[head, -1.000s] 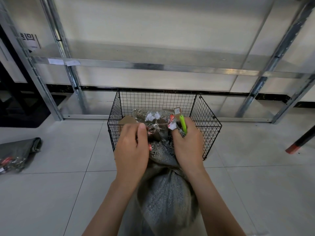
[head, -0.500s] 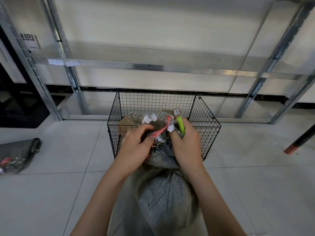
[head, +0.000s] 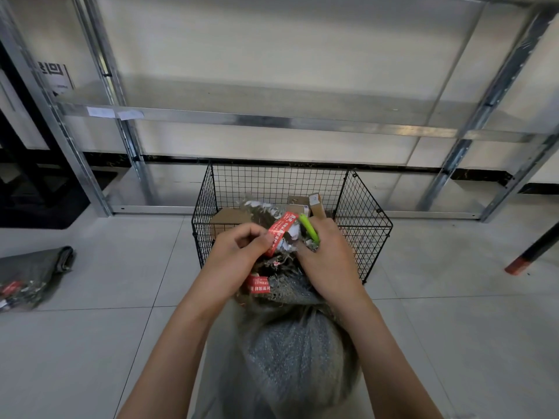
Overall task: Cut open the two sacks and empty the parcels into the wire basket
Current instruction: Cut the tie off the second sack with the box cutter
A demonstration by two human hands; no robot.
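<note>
A full grey woven sack (head: 290, 352) stands on the floor between my arms, its tied neck at the front of the black wire basket (head: 363, 225). My left hand (head: 239, 252) pinches a strip of red printed tape (head: 281, 231) at the sack's neck. My right hand (head: 326, 255) grips the neck fabric and holds a green cutter (head: 308, 229), which points up. Brown cardboard parcels (head: 225, 223) lie inside the basket behind the sack's mouth.
A second grey sack (head: 33, 273) lies flat on the tiled floor at the far left. Metal shelving (head: 242, 119) runs along the wall behind the basket. A black leg with a red foot (head: 523, 261) stands at the right.
My left hand has moved off the sack's neck and pulled the red tape strip up and loose. The right hand with the cutter has hardly moved.
</note>
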